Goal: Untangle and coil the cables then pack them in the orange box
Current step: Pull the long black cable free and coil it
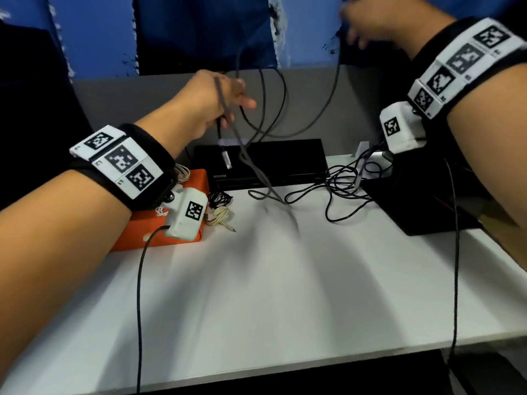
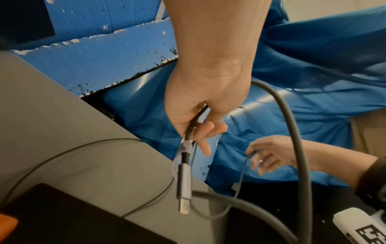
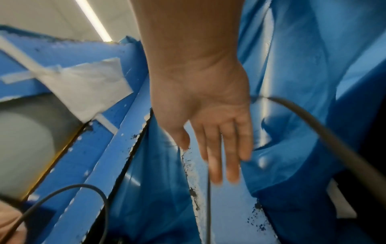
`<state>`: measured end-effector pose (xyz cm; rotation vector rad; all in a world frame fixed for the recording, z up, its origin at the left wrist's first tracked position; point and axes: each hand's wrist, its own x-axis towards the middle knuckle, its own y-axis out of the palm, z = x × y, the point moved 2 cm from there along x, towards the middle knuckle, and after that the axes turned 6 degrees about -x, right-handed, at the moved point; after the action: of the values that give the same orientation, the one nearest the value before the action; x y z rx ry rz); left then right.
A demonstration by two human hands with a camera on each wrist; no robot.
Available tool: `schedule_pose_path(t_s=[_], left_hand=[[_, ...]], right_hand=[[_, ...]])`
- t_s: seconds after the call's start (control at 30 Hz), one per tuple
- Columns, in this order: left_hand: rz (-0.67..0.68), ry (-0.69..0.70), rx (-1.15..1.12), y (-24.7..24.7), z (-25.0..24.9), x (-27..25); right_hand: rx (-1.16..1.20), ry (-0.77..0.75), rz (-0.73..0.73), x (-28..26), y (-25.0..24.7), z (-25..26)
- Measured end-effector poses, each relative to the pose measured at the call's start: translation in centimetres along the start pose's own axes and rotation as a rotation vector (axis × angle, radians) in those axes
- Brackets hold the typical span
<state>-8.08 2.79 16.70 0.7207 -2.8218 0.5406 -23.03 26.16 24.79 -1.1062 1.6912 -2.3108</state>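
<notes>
My left hand point(image 1: 228, 101) point(image 2: 196, 130) is raised over the back of the white table point(image 1: 285, 280) and grips a grey cable point(image 1: 338, 75) point(image 2: 292, 123) just above its USB plug point(image 1: 226, 159) point(image 2: 183, 186), which dangles down. Loops of that cable hang between my hands, and some reach the table. My right hand point(image 1: 368, 24) point(image 3: 219, 148) is lifted high at the back right, fingers straight, with a strand of the cable point(image 3: 208, 198) hanging down from behind them. The orange box point(image 1: 196, 178) point(image 2: 6, 224) sits at the left, half hidden by my left wrist.
A cream coiled cable point(image 1: 222, 216) and a small black coil point(image 1: 219, 198) lie beside the box. A loose black cable point(image 1: 336, 189) sprawls at the back right, near a white adapter point(image 1: 370, 163). A flat black device point(image 1: 271, 161) lies at the back, a black block point(image 1: 413, 201) to the right.
</notes>
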Motion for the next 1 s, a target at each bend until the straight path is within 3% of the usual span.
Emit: schedule_pose_path(t_s=[0.1,0.23,0.3,0.47,0.53,0.67,0.73,0.87,1.0], left_hand=[[0.142,-0.029,0.164,1.7,-0.2,-0.8],[0.286,-0.042,0.253,4.1,-0.7,-1.4],[0.324,-0.026,0.241,5.0,-0.8,-1.6],[0.266,-0.038,0.248,4.2,0.6,-1.8],[0.271,-0.054,0.169,3.2,1.2,-2.1],[0.435,-0.050,-0.158,1.6,2.5,-4.2],[0.466,-0.040,-0.242,1.3,3.4,-5.6],[0.381,-0.026,-0.107,0.9,5.6,-7.8],[0.297,-0.049,-0.083,1.2,6.6,-9.8]], right_hand=[[-0.037,0.018,0.096,-1.2,1.2,0.6],[0.426,-0.163,0.122,-5.2,3.7,5.1],[0.519,-0.194,0.185,-7.5,5.3,7.1],[0.995,-0.023,0.381,-9.6,10.1,6.8],[0.962,-0.043,0.363,-9.2,11.1,5.2],[0.908,-0.052,0.256,-9.0,12.1,2.5],[0.892,-0.025,0.279,-9.5,12.4,1.9],[0.861,-0.113,0.448,-11.5,12.1,2.9],[0.744,-0.203,0.307,-13.7,11.3,5.7]])
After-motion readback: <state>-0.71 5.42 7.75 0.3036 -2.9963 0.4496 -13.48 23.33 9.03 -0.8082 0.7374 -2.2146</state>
